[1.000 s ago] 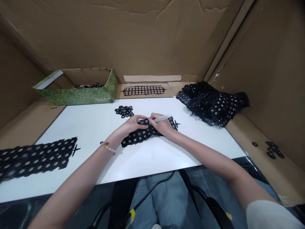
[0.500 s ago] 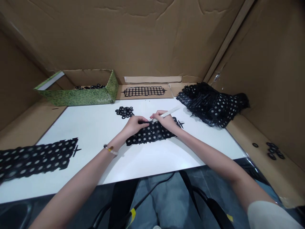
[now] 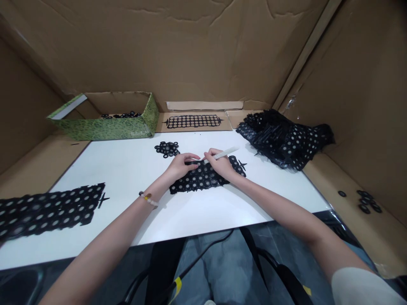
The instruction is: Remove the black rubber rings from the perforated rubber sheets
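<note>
A seated person works a black perforated sheet (image 3: 203, 178) of ring-shaped cut-outs on a white board (image 3: 197, 220), the sheet lying near the board's far edge between the two forearms. The right hand (image 3: 221, 165) is closed around a slim white stick (image 3: 222, 154), its tip angled down toward the sheet. The left hand (image 3: 180, 166), a beaded bracelet (image 3: 148, 200) at its wrist, lies curved over the sheet's upper edge; whether it pinches the sheet cannot be told. A pile of black rings (image 3: 167, 149) sits just beyond the hands. Another long sheet (image 3: 47, 211) lies at left on the board, a crumpled heap of sheets (image 3: 282, 142) at right, and a green patterned box (image 3: 101, 131) holds more rings against the cardboard walls (image 3: 159, 51).
</note>
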Available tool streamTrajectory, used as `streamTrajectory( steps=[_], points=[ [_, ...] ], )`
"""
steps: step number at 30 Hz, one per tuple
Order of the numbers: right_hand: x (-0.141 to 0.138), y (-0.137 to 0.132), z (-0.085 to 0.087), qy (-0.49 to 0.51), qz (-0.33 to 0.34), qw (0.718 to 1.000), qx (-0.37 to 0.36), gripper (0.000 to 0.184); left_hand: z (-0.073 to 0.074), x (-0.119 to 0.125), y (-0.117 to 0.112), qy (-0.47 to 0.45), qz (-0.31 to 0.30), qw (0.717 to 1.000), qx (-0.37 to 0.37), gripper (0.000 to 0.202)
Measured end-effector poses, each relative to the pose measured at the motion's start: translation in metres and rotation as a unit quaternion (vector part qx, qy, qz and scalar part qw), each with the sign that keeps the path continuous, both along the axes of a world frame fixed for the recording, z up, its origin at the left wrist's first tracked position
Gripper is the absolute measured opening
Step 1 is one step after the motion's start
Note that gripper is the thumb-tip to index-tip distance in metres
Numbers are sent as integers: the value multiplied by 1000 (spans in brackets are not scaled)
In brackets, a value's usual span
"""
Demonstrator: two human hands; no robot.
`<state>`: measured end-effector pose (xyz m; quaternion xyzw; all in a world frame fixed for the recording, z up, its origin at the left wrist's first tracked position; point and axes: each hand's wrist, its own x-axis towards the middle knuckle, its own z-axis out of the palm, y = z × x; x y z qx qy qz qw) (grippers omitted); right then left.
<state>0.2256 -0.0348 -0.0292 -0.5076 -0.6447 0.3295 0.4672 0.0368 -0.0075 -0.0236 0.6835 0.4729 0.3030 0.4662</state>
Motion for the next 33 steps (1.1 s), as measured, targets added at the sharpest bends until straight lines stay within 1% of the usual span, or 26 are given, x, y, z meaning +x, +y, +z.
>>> streamTrajectory(
  steps=[3, 6, 10, 14, 18, 24, 33],
  points=[
    [0, -1, 0, -7, 14, 1000, -8, 31, 1, 2, -3, -16, 10, 1000, -13, 40],
    [-1, -2, -1, -22, 29, 999, -3, 30, 0, 3, -6, -37, 16, 999, -19, 42],
    [-3, -3, -4, -43, 30, 999, 13, 29, -1, 3, -7, -49, 9, 998, -29, 47],
    [-5, -5, -6, -50, 31, 998, 10, 29, -1, 3, -5, -36, 3, 999, -22, 45],
    [-6, -7, -4, -54, 35, 998, 12, 30, -1, 2, -5, -31, 3, 999, -23, 43],
    [-8, -9, 1, -110, 31, 993, 14, 28, 0, 1, -4, -57, 7, 997, -44, 44],
    [-8, -8, -3, -125, 34, 992, 6, 27, 4, -2, -4, -62, -22, 996, -52, 48]
  ],
)
